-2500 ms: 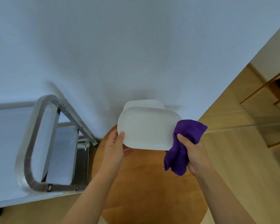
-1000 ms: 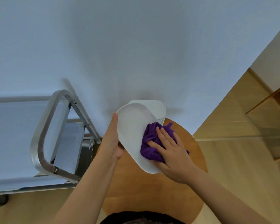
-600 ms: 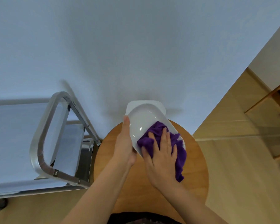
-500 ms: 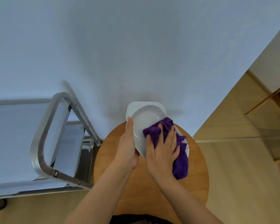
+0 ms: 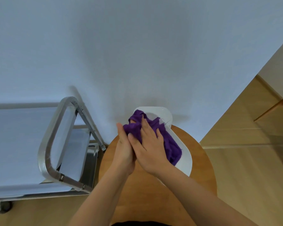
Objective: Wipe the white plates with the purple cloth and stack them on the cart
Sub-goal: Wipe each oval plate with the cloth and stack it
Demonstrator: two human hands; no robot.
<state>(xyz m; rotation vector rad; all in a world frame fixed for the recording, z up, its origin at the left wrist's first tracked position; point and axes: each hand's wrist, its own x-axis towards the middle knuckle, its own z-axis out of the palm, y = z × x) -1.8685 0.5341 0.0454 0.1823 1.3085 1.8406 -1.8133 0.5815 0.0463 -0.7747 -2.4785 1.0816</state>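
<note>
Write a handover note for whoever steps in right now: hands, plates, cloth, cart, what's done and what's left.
Left hand: holds the tilted white plate by its left edge; its grip is mostly hidden.
Right hand: fingers flat, pressing the purple cloth onto the plate's inner face, mid-wipe.
Second white plate: on the round wooden table, behind the held one.
Cart: to the left; no plates visible on it.
Done: wiping of this plate under way.
Left: finish wiping, set it on the cart, then wipe and stack the other plate.
</note>
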